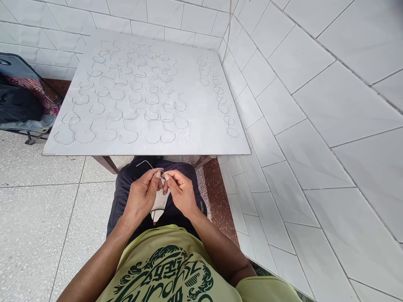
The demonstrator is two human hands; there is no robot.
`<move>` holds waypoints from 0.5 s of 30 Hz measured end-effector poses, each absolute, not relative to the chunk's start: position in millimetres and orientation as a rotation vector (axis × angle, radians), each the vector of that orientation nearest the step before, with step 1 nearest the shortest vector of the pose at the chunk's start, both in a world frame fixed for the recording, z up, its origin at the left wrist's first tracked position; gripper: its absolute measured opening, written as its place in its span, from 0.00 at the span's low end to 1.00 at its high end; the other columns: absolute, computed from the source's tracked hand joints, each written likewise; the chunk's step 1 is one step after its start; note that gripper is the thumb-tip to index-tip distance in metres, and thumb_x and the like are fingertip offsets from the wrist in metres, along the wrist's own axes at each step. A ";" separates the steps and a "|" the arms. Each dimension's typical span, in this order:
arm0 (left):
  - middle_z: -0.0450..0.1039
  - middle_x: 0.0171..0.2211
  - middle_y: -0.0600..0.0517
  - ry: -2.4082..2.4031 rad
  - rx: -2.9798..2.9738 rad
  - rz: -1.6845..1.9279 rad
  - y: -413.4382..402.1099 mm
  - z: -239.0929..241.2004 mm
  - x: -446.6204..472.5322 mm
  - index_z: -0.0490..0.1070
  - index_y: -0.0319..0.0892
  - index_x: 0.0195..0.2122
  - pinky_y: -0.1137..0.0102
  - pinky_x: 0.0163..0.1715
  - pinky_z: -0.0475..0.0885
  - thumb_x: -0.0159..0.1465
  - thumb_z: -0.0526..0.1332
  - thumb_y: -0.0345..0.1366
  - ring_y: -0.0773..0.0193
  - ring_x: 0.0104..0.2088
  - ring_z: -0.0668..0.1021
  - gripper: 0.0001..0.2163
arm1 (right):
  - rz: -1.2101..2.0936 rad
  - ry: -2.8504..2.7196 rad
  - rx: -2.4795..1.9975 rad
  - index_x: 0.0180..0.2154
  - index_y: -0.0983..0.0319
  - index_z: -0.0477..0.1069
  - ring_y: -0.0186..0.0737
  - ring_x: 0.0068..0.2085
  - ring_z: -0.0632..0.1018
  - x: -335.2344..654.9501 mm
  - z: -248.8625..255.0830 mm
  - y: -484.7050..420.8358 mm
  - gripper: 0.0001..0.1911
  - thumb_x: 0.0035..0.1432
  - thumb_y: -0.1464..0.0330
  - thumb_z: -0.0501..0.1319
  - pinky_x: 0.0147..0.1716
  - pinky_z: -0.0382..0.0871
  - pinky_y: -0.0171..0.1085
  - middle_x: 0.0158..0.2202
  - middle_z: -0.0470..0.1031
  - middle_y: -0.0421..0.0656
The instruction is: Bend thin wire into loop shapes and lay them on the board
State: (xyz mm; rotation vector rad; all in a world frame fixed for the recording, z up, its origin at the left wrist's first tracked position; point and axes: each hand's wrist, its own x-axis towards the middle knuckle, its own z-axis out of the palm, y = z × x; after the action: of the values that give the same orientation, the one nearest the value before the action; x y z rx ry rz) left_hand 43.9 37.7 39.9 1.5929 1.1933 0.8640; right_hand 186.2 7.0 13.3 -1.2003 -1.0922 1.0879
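Silver wire (145, 164) between left hand (141, 197) and right hand (181, 193), below table edge (145, 154).

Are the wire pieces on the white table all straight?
No, the wire pieces on the white tabletop are bent into curved, hook-like shapes.

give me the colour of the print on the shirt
Dark green, on a lime-green shirt; it shows best in the head view.

A lime-green T-shirt (163, 239) with short sleeves and a dark green print is worn, along with dark trousers (124, 188) bearing a small yellow label (201, 206).
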 end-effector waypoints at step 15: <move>0.62 0.24 0.56 1.237 1.561 0.779 25.9 28.1 33.9 0.59 0.47 0.28 0.68 0.30 0.66 0.77 0.45 0.43 0.63 0.26 0.69 0.18 | 1.174 -1.105 -1.214 0.36 0.58 0.74 0.34 0.24 0.75 177.3 11.9 -5.5 0.14 0.70 0.56 0.60 0.27 0.71 0.35 0.24 0.73 0.36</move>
State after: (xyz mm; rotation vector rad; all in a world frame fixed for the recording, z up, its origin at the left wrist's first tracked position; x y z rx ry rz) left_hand 33.9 25.9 28.1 1.5615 1.2372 0.7794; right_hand 177.3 -5.5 11.9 -1.2143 -1.1051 1.1740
